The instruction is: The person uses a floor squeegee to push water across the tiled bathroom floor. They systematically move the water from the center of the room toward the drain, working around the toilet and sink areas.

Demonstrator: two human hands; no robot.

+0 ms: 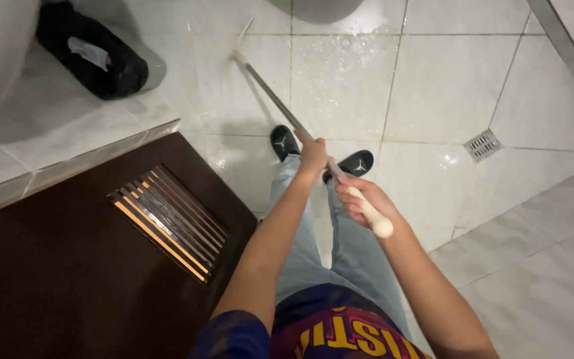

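- Both our hands grip one long pole [280,106]: left hand [313,156] lower on the metal shaft, right hand [360,199] near its white end, fingers clamped, spaced for leverage.
- Its far end rests on the wet floor [446,86], slanting ahead of our slippers [285,141].
- Beside us stands a brown door [68,266]; a drain [482,144] lies well right.

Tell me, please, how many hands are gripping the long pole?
2: the left hand grips the pole at mid-shaft, above the black slippers; the right hand holds its white end, nearer the body.
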